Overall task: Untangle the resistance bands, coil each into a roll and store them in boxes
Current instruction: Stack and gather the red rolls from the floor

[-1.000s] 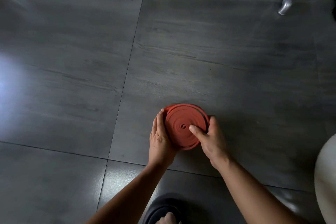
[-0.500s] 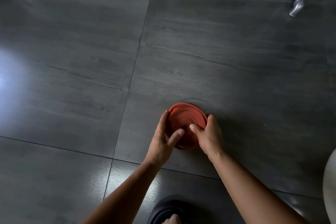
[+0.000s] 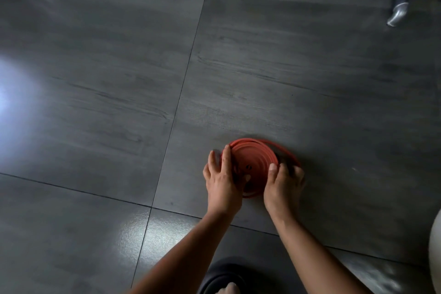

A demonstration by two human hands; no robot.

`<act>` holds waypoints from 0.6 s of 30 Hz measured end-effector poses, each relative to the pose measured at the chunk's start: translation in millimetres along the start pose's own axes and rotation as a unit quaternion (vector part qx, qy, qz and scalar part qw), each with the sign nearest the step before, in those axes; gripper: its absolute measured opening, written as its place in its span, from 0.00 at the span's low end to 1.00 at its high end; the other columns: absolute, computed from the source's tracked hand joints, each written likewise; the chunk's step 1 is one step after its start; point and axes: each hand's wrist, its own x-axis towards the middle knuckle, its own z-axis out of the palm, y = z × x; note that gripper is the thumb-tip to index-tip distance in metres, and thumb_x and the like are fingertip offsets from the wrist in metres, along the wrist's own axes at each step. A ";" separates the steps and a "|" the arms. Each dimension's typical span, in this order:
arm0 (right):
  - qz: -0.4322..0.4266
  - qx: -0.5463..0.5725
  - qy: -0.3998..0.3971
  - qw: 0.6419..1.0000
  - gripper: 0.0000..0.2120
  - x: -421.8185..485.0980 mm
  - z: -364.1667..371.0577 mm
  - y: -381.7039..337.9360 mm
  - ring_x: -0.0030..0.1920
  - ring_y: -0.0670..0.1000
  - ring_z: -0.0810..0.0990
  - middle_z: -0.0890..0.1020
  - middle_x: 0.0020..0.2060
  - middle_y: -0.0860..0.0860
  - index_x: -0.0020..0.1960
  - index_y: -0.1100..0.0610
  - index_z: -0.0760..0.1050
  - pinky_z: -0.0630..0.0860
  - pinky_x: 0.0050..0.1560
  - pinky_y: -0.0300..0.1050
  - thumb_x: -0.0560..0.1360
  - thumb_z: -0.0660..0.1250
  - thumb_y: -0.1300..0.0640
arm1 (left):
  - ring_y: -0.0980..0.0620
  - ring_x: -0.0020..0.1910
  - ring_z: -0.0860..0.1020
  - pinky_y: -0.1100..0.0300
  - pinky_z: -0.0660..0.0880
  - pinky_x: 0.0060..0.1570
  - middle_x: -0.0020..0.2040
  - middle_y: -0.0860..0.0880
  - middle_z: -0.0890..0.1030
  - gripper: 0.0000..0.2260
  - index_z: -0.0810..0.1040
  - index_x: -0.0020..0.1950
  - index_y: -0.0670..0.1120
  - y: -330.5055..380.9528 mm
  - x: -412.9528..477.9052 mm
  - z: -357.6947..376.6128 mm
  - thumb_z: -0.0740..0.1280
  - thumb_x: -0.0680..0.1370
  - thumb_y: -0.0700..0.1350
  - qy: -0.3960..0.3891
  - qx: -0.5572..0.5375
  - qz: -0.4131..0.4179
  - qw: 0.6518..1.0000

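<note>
Orange-red coiled band (image 3: pixel 253 157) on dark grey, faintly streaked floor tiles (image 3: pixel 119 79)

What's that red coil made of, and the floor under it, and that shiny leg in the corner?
The red coil looks like rubber or latex: a flat, matte strip bent into tight rings. The floor seems to be large grey tiles, perhaps ceramic, semi-gloss: thin grout lines and glare patches. The leg appears to be polished metal, judging by silvery highlights.
</note>
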 end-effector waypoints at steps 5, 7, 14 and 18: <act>-0.060 -0.105 0.041 0.992 0.15 -0.5 0.6 11.5 0.51 0.62 0.67 0.74 0.58 0.61 0.44 0.61 0.78 0.60 0.51 0.53 0.75 0.59 0.51 | 0.40 0.66 0.58 0.51 0.61 0.64 0.70 0.42 0.57 0.35 0.47 0.75 0.57 9.0 -2.8 -0.9 0.66 0.75 0.46 -0.009 -0.018 -0.044 0.999; -0.090 -0.127 0.039 0.987 0.18 1.7 -1.4 13.8 0.50 0.64 0.71 0.75 0.58 0.64 0.39 0.61 0.78 0.69 0.50 0.53 0.72 0.57 0.49 | 0.41 0.66 0.58 0.51 0.62 0.63 0.70 0.42 0.58 0.35 0.47 0.75 0.57 10.7 -2.3 -1.2 0.66 0.75 0.46 -0.009 -0.017 -0.048 0.999; -0.156 -0.145 0.023 0.977 0.19 13.5 -12.4 21.2 0.40 0.65 0.76 0.79 0.44 0.65 0.38 0.62 0.78 0.76 0.41 0.54 0.74 0.53 0.52 | 0.42 0.67 0.58 0.51 0.65 0.60 0.71 0.43 0.57 0.35 0.46 0.75 0.57 13.9 -4.2 -2.3 0.65 0.76 0.48 -0.010 -0.012 -0.051 0.999; -0.155 -0.104 0.024 0.982 0.17 9.4 -8.5 24.7 0.35 0.64 0.78 0.78 0.36 0.63 0.44 0.64 0.76 0.76 0.36 0.50 0.73 0.53 0.54 | 0.42 0.67 0.57 0.51 0.64 0.61 0.71 0.43 0.57 0.35 0.45 0.75 0.57 15.4 -5.2 -2.7 0.65 0.76 0.47 -0.010 -0.019 -0.057 0.998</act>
